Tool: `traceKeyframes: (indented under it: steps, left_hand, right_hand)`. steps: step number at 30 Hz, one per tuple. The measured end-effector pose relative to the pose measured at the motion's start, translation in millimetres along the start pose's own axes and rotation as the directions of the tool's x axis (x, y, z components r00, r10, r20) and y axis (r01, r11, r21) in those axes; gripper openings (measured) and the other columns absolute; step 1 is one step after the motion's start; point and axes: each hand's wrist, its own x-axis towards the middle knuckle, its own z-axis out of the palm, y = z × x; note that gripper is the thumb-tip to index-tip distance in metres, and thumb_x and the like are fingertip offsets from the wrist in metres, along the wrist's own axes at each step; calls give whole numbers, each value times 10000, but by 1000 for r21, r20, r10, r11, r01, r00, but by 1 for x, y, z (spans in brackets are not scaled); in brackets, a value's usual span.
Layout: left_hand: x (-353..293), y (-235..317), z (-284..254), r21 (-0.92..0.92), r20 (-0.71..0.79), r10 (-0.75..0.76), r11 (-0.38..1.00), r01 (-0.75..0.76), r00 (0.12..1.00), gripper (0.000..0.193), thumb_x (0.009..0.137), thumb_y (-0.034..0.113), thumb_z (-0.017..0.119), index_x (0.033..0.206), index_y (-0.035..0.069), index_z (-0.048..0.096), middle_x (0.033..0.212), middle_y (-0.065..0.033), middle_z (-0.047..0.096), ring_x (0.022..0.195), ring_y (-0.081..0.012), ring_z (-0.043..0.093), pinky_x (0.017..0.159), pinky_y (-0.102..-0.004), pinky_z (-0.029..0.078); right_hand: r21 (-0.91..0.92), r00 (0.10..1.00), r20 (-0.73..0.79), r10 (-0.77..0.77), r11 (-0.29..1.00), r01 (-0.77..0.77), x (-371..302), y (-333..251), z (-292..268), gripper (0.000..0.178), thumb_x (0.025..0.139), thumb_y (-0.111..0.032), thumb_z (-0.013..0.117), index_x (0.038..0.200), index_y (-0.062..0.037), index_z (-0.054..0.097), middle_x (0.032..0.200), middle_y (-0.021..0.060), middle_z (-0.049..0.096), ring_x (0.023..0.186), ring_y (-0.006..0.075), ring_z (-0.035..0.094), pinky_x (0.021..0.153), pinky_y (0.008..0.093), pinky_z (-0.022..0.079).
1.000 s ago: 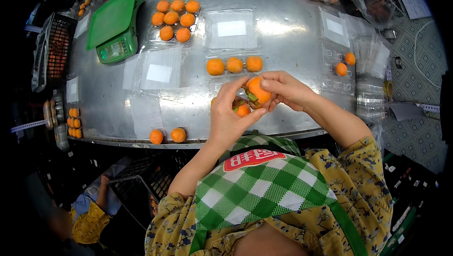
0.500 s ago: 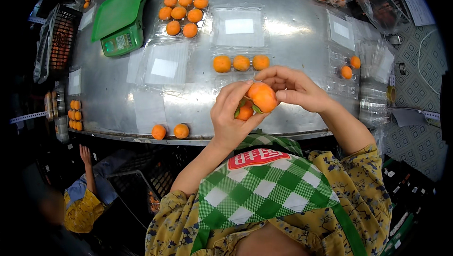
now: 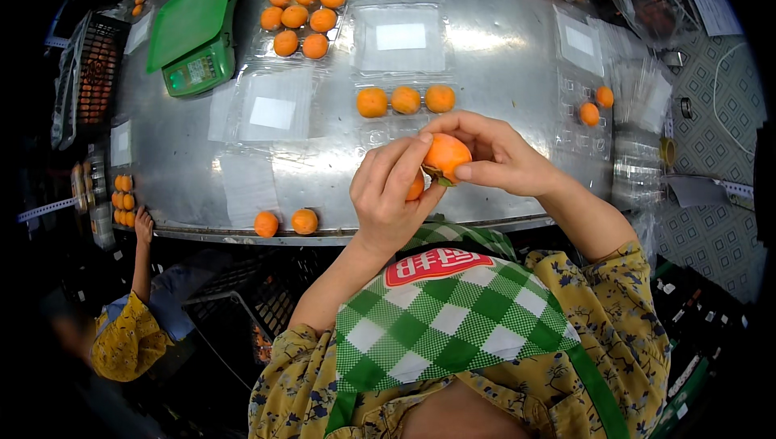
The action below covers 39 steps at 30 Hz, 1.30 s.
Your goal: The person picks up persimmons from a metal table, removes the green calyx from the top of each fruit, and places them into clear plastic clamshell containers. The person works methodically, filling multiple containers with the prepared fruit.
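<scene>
Over the table's near edge, my left hand holds one orange persimmon low in its palm, largely hidden by the fingers. Its fingertips also touch a second persimmon, whose green calyx shows underneath. My right hand is closed round that upper persimmon from the right, thumb on its front. Just beyond my hands, three persimmons sit in a row in a clear plastic clamshell, its lid laid back. Left of my hands, two loose persimmons rest near the edge.
A clamshell of several persimmons lies farther back, beside a green scale. Clear lids lie on the metal table. At right is another clamshell with two persimmons. Another person's hand is at the left edge, near a black crate.
The upper persimmon has turned in my hands, and my right thumb now lies across it. Less of the lower persimmon shows. The other person's hand has risen to the table edge.
</scene>
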Motion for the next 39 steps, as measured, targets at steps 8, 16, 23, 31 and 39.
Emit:
traceKeyframes:
  steps: [8, 16, 23, 31, 39]
  left_hand:
    - [-3, 3, 0, -77, 60, -90, 993, 95, 994, 653, 567, 30, 820, 1172, 29, 575, 1012, -137, 623, 862, -259, 629, 741, -333, 526]
    - [-6, 9, -1, -201, 52, -238, 949, 243, 970, 677, 572, 61, 839, 1190, 54, 564, 1049, -116, 620, 921, -267, 613, 764, -347, 517]
    - [-4, 9, -2, -159, 54, -172, 971, 179, 984, 666, 592, 42, 826, 1199, 30, 551, 1054, -132, 609, 920, -249, 610, 763, -323, 510]
    - [-3, 10, -1, -150, 53, -143, 977, 149, 988, 650, 601, 28, 815, 1196, 16, 552, 1057, -141, 608, 927, -248, 607, 775, -321, 505]
    - [2, 14, -13, -626, 429, -631, 309, 716, 647, 573, 728, 105, 778, 1229, 16, 513, 1060, -83, 612, 959, -164, 605, 825, -300, 504]
  right_hand:
    - [-216, 993, -118, 10, 976, -35, -3, -3, 6, 428, 819, -61, 616, 1225, -4, 492, 1121, 81, 577, 1051, 154, 573, 885, 308, 485]
    - [-194, 993, -109, -54, 981, 32, -4, 2, 9, 503, 807, -58, 618, 1285, -9, 468, 1158, 99, 564, 1067, 173, 572, 909, 329, 489]
    - [-180, 989, -135, -64, 983, 39, -3, 3, 13, 492, 808, -62, 619, 1274, -4, 474, 1149, 96, 566, 1057, 169, 573, 904, 328, 491]
    - [-206, 990, -137, -38, 979, 9, -4, 1, 14, 495, 820, -136, 624, 1267, 18, 479, 1180, 106, 555, 1104, 176, 545, 959, 336, 448]
    - [-541, 977, -122, -173, 837, 81, -4, -13, -9, 658, 692, -293, 755, 1263, -63, 520, 1185, 69, 567, 1118, 237, 531, 957, 394, 412]
